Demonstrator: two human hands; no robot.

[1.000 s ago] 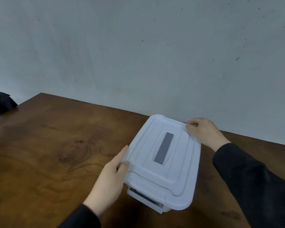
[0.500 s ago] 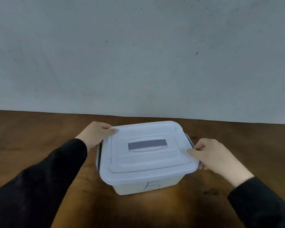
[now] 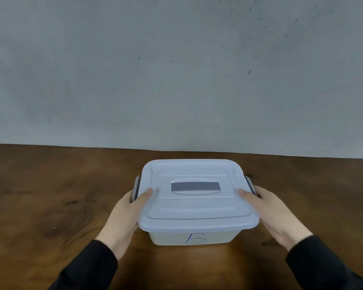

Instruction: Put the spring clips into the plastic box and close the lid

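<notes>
Both thumbs now atop smooth rounded lid (image 3: 195,206), left hand (image 3: 125,216), right hand (image 3: 275,214) clasping plastic box (image 3: 192,237)

Lid (image 3: 194,208) conceals the plastic box's (image 3: 193,238) contents between the hands; fingers of both disappear beneath its rim, and both sleeves run off-frame below.

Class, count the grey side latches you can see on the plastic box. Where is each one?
2. One latch is on the box's left end, by the left hand; the other latch is on the right end, by the right hand. Hands partly cover both.
</notes>
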